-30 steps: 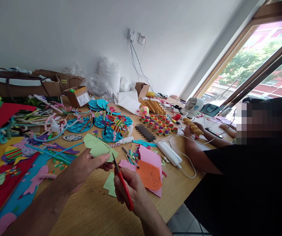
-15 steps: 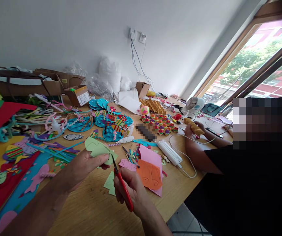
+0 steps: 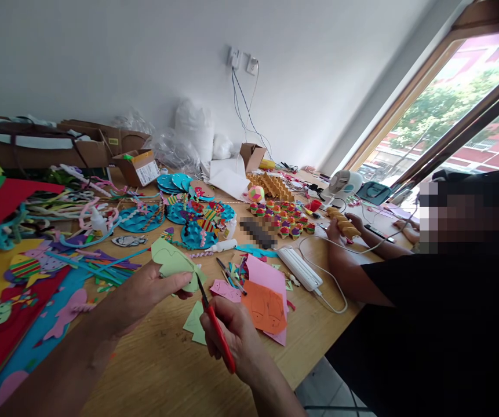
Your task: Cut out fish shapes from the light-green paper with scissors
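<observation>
Between thumb and fingers, my left hand (image 3: 162,285) pinches a piece of light green paper (image 3: 171,259) with lines drawn on it. Red-handled scissors (image 3: 218,336) are in my right hand (image 3: 236,333), their dark blades at the right edge of the green paper. Below the blades, another light green piece (image 3: 196,323) lies on the table. Just right of my right hand, an orange sheet (image 3: 264,307) with drawn fish outlines rests on a pink sheet (image 3: 270,278). A small pink drawn cutout (image 3: 226,291) and several pens (image 3: 230,275) lie beyond the scissors.
A white power strip (image 3: 300,269) with its cable lies right of the papers. A co-worker in black (image 3: 427,313) sits at the right, holding a brown egg-carton piece (image 3: 342,223). Blue decorated plates (image 3: 199,231), a glue bottle (image 3: 98,221) and pipe cleaners (image 3: 66,202) spread across the table (image 3: 153,370).
The green paper has shifted very slightly, and a small flap at its right edge near the blades looks different. Both hands keep their grip. The co-worker's head has moved a little to the right.
</observation>
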